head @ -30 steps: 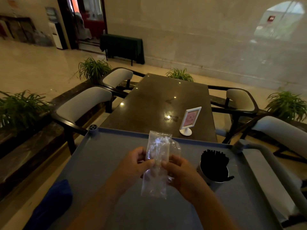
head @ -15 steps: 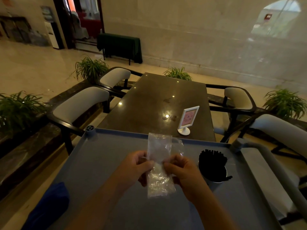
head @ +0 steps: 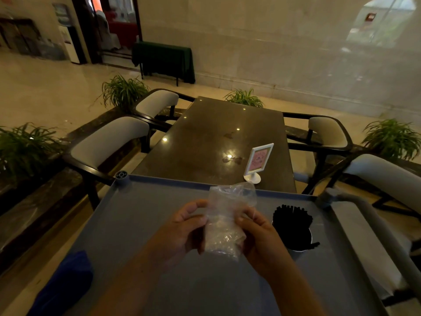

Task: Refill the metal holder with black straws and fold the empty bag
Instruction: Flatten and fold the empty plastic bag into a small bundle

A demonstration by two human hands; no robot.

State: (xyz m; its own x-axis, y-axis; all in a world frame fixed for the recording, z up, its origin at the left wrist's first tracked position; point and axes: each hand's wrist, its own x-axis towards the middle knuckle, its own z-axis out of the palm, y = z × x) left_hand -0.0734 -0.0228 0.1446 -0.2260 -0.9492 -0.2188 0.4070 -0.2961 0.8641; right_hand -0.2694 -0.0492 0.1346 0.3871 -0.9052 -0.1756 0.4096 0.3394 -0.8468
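An empty clear plastic bag (head: 224, 226) hangs crumpled between both hands above the grey cart top (head: 136, 224). My left hand (head: 182, 231) pinches its left edge and my right hand (head: 257, 238) pinches its right edge. The bag's lower part looks doubled over and wrinkled. To the right, on the cart, stands the metal holder (head: 296, 248), packed with black straws (head: 291, 221); one straw pokes out low on its right side.
A blue cloth (head: 66, 283) lies at the cart's near left corner. The cart's grey handle (head: 378, 226) runs along the right. Beyond the cart is a dark table (head: 205, 137) with a small white sign stand (head: 258, 160), flanked by padded chairs and potted plants.
The bag has been gathered shorter: its lower end came up and the whole bag looks more crumpled. Both hands stayed at its sides.
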